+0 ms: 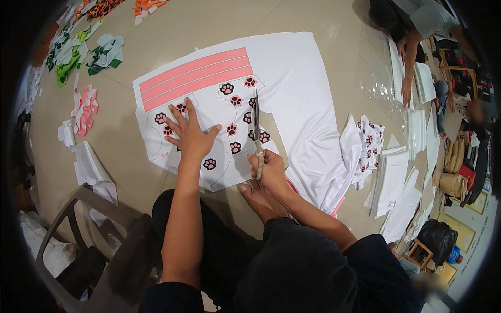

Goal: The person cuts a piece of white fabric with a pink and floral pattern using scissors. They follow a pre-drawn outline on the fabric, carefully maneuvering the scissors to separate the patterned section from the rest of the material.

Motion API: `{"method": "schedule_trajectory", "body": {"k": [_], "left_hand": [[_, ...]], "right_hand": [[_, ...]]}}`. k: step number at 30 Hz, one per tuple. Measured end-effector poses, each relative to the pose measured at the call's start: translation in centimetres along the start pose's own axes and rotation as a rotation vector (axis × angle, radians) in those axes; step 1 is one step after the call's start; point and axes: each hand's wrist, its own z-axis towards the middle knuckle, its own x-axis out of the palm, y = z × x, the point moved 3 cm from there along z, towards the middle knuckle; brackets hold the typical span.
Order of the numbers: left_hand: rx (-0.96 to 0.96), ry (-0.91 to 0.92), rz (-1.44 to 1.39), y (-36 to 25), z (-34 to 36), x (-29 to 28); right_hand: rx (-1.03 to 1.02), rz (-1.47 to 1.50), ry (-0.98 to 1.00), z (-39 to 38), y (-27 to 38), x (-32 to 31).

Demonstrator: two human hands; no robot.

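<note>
A white fabric sheet [292, 68] lies on the tiled floor, printed with pink stripes [193, 68] and pattern pieces bearing black-and-pink paw prints [210, 164]. My left hand [190, 133] presses on the printed left part, fingers spread. My right hand [266, 169] grips the taped handle of long scissors [257, 130], whose blades lie along the paw-print piece at the right, where a cut gap shows bare floor. My bare foot [253, 201] rests just below my right hand at the fabric's lower edge.
A plastic chair [78, 203] stands at lower left. Green [73, 57], orange and pink [83, 109] scraps lie along the left. Folded white fabric [391, 177] and a paw-print pile [370, 141] lie at right. A co-worker [428, 21] reaches over white pieces at upper right; bags [438, 235] sit beyond.
</note>
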Motion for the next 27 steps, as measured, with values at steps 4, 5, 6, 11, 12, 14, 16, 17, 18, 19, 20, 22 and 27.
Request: {"method": "schedule_trajectory", "body": {"k": [4,5,6,11,12,14,16,17,18,19,20,22,27], "left_hand": [[0.006,-0.023,0.0,0.4,0.2,0.3],[0.006,-0.024,-0.001,0.4,0.2,0.3],[0.006,-0.023,-0.003,0.5,0.2,0.4],[0.017,-0.026,-0.01,0.2,0.1,0.3],[0.016,-0.023,-0.01,0.0,0.0,0.2],[0.009,-0.019,-0.005,0.0,0.0,0.0],[0.001,-0.008,-0.015,-0.1,-0.1,0.0],[-0.003,-0.002,-0.02,-0.1,-0.2,-0.1],[-0.002,-0.002,-0.019,-0.2,-0.2,-0.2],[-0.002,-0.002,-0.019,-0.2,-0.2,-0.2],[-0.002,-0.002,-0.018,-0.2,-0.2,-0.2],[-0.006,0.006,-0.015,-0.2,-0.2,-0.3],[-0.005,0.013,-0.011,-0.6,-0.2,-0.5]], "right_hand": [[0.01,-0.008,-0.007,0.1,-0.2,0.3],[0.017,0.003,-0.01,0.0,-0.2,0.5],[0.023,0.014,-0.014,-0.2,-0.2,0.8],[0.01,-0.003,-0.023,0.0,-0.6,1.1],[0.011,-0.005,-0.03,0.1,-0.8,1.1],[0.013,0.001,-0.04,0.0,-0.8,1.6],[0.012,0.014,-0.054,-0.2,-0.8,2.0],[0.01,0.013,-0.06,-0.2,-0.8,2.1],[0.007,0.012,-0.065,-0.2,-0.8,2.3],[0.004,0.01,-0.07,-0.2,-0.7,2.5],[0.01,0.028,-0.07,-0.3,-0.7,2.8],[0.02,0.064,-0.072,-0.6,-0.7,3.2],[0.013,0.184,-0.089,-0.6,-1.1,4.1]]}}
